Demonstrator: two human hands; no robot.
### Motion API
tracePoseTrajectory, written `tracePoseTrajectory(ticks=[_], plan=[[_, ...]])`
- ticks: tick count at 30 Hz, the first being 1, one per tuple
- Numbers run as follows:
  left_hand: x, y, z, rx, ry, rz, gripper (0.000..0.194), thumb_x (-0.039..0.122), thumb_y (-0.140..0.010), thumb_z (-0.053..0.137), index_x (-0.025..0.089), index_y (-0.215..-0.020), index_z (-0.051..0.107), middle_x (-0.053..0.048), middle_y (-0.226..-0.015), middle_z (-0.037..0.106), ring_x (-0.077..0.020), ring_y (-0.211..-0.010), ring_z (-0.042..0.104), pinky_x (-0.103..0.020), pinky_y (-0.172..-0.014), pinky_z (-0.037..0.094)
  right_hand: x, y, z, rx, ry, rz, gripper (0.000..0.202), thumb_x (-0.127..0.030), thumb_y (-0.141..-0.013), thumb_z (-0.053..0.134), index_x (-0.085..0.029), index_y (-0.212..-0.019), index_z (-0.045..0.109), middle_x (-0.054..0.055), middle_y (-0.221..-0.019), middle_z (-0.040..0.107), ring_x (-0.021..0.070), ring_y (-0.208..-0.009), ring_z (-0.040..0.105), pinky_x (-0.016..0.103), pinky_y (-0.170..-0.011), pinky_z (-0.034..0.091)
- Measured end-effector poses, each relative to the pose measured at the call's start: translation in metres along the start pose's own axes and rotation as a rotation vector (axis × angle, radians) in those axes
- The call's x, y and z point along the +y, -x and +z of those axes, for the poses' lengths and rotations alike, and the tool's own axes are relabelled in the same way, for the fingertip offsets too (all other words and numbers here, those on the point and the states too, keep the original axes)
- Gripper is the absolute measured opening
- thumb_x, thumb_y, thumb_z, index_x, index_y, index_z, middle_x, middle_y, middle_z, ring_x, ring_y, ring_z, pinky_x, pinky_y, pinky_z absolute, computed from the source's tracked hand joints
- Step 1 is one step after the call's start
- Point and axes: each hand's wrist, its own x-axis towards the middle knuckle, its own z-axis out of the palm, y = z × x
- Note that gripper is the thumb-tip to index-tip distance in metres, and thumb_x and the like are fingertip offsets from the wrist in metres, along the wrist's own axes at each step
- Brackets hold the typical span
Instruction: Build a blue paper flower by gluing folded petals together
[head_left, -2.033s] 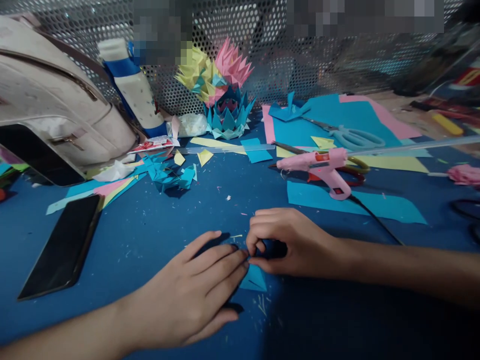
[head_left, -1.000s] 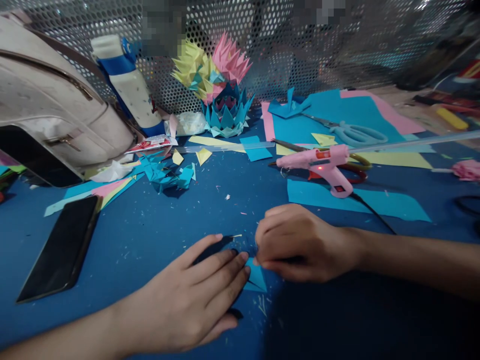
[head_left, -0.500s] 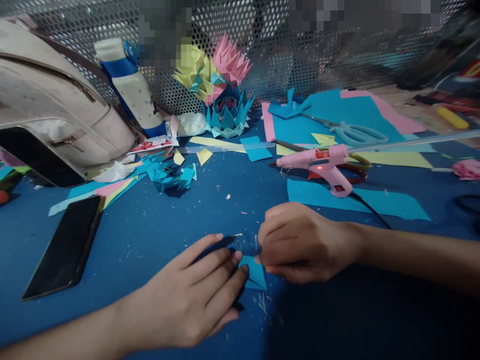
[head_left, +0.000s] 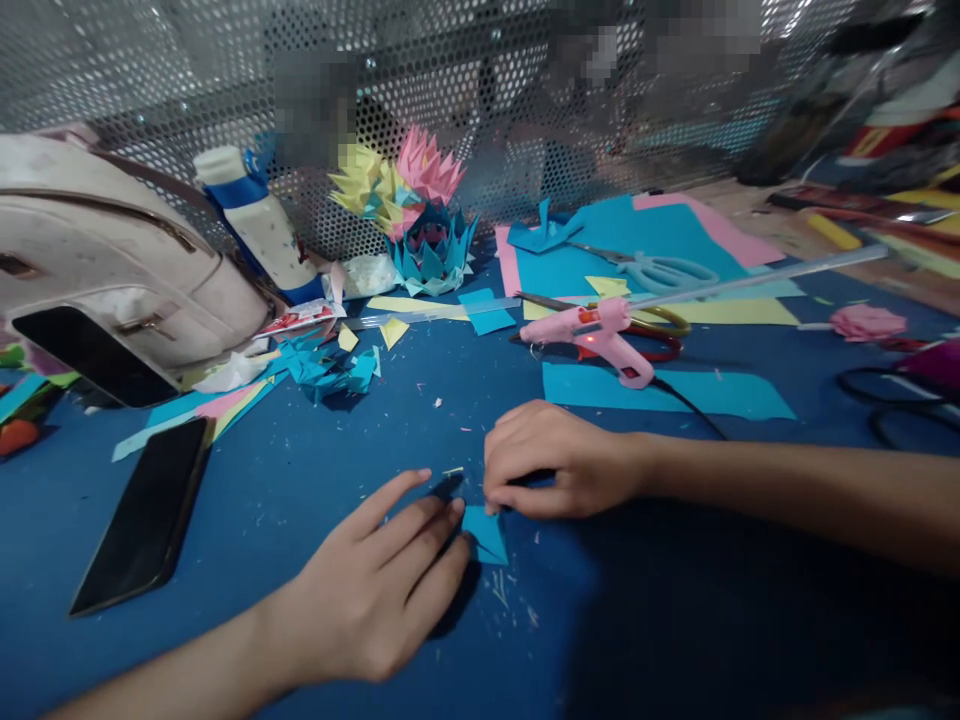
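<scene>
A small folded piece of blue paper (head_left: 486, 538) lies on the dark blue table between my hands. My left hand (head_left: 390, 575) rests palm down with its fingers spread, and its fingertips touch the paper's left side. My right hand (head_left: 559, 462) is closed, thumb and fingers pressed together at the paper's upper right edge. Behind my right hand lies a pink glue gun (head_left: 596, 335) on its side, with a clear glue stick in its back. A blue paper strip (head_left: 667, 390) is under its handle.
A phone (head_left: 142, 515) lies at the left, near a pale backpack (head_left: 127, 250) and a bottle (head_left: 259, 225). Folded paper flowers (head_left: 431, 245) stand at the back. Light-blue scissors (head_left: 667, 272) rest on blue sheets. A folded blue piece (head_left: 326, 368) sits mid-left.
The view has shifted, so the objects behind sit lower and the right-hand ones further left. My right hand's fingers have come closer together at the paper's upper edge.
</scene>
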Motion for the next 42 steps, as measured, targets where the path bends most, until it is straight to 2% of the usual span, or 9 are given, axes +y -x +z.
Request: tracePoseTrajectory(ticks=[7,11,14,19,24,30,34,37,42], plan=[[-0.010,-0.009,0.000,0.091,0.035,-0.058,0.023,0.011,-0.097,0.048,0.016,-0.097,0.071,-0.004,-0.110,0.074,-0.0193,-0.101,0.065,-0.045,-0.110,0.037,0.000,0.004,0.001,0.042,-0.033,0.034,0.025,-0.021,-0.095,0.050,-0.016,-0.078,0.068,0.003,-0.073,0.071,0.0110,-0.069,0.063,0.023,-0.065,0.042],[-0.018,-0.012,0.002,0.127,0.155,-0.204,0.016,0.021,-0.098,0.054,0.022,-0.102,0.070,-0.001,-0.107,0.072,-0.0167,-0.100,0.062,-0.039,-0.100,0.043,-0.002,0.002,0.000,0.103,-0.033,0.194,0.017,-0.018,-0.093,0.054,-0.015,-0.086,0.068,0.002,-0.077,0.069,0.0111,-0.073,0.059,0.022,-0.066,0.041],[-0.020,-0.015,0.003,0.147,0.265,-0.282,0.016,0.029,-0.098,0.056,0.024,-0.102,0.071,-0.003,-0.104,0.068,-0.0170,-0.098,0.059,-0.036,-0.090,0.046,-0.001,0.000,0.000,0.059,-0.024,0.255,0.011,-0.023,-0.091,0.062,-0.015,-0.096,0.069,0.002,-0.080,0.066,0.0129,-0.077,0.055,0.023,-0.068,0.041],[-0.022,-0.021,0.003,0.153,0.385,-0.269,0.027,0.015,-0.098,0.050,0.026,-0.093,0.074,-0.006,-0.114,0.061,-0.0196,-0.107,0.056,-0.038,-0.089,0.045,-0.001,0.000,0.003,-0.020,-0.047,0.170,0.016,-0.030,-0.091,0.065,-0.015,-0.089,0.070,0.002,-0.078,0.061,0.0150,-0.082,0.052,0.026,-0.071,0.040],[-0.027,-0.025,0.005,0.128,0.452,-0.336,0.029,0.007,-0.095,0.049,0.024,-0.091,0.072,-0.006,-0.117,0.059,-0.0195,-0.111,0.056,-0.037,-0.090,0.048,-0.002,0.002,0.006,-0.028,-0.006,0.211,0.010,-0.023,-0.089,0.064,-0.016,-0.085,0.069,0.001,-0.074,0.059,0.0142,-0.079,0.052,0.025,-0.068,0.038],[-0.014,-0.014,0.000,0.130,0.352,-0.360,0.036,0.001,-0.092,0.041,0.019,-0.108,0.068,-0.011,-0.118,0.062,-0.0209,-0.112,0.056,-0.038,-0.090,0.049,-0.001,0.002,0.008,-0.040,0.085,0.245,0.007,-0.017,-0.084,0.062,-0.017,-0.078,0.064,-0.001,-0.071,0.057,0.0135,-0.073,0.048,0.025,-0.064,0.035],[0.005,-0.004,-0.005,0.093,0.195,-0.211,0.033,0.006,-0.093,0.044,0.013,-0.116,0.067,-0.011,-0.115,0.068,-0.0222,-0.108,0.059,-0.041,-0.099,0.043,0.001,0.002,0.007,-0.019,0.134,0.259,0.009,-0.015,-0.083,0.061,-0.016,-0.074,0.061,-0.001,-0.069,0.055,0.0125,-0.070,0.045,0.025,-0.064,0.034],[0.010,-0.001,-0.005,0.051,0.123,-0.182,0.030,0.008,-0.093,0.049,0.014,-0.116,0.068,-0.007,-0.116,0.071,-0.0208,-0.109,0.061,-0.038,-0.104,0.040,0.002,0.002,0.007,-0.019,0.147,0.280,0.010,-0.017,-0.084,0.060,-0.016,-0.074,0.060,-0.002,-0.069,0.054,0.0121,-0.069,0.045,0.026,-0.065,0.033],[0.006,0.000,0.003,0.031,0.062,-0.218,0.025,0.023,-0.097,0.052,0.019,-0.113,0.071,-0.002,-0.112,0.073,-0.0194,-0.106,0.063,-0.036,-0.110,0.036,0.003,0.002,0.008,-0.007,0.176,0.280,0.012,-0.016,-0.086,0.058,-0.016,-0.073,0.058,-0.001,-0.070,0.053,0.0125,-0.070,0.042,0.026,-0.066,0.032]])
